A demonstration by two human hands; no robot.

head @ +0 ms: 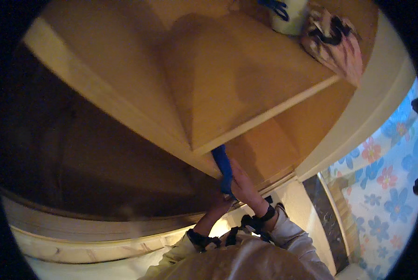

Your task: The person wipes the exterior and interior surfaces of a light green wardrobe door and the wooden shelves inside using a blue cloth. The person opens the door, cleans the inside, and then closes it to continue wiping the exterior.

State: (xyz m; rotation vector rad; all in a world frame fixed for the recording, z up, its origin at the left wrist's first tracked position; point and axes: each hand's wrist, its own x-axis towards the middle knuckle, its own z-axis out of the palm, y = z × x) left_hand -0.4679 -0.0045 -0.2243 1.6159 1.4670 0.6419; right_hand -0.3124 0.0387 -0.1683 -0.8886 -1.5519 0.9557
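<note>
A blue cloth [223, 164] hangs in a narrow strip beside the upright wooden panel of a cabinet, just under the front corner of a shelf [268, 115]. My right hand [243, 185] is against the cloth's right side, its fingers pointing up into the compartment below the shelf. Lower down, my left hand [220, 207] is at the cloth's bottom end, dim and blurred, so its fingers are hard to make out. Both wrists wear black straps.
On the shelf at the upper right stand a pale container [290, 17] with a dark blue item and a pink bag [347, 52] with black parts. A dark compartment [90, 157] opens at left. A floral curtain [380, 196] hangs at right.
</note>
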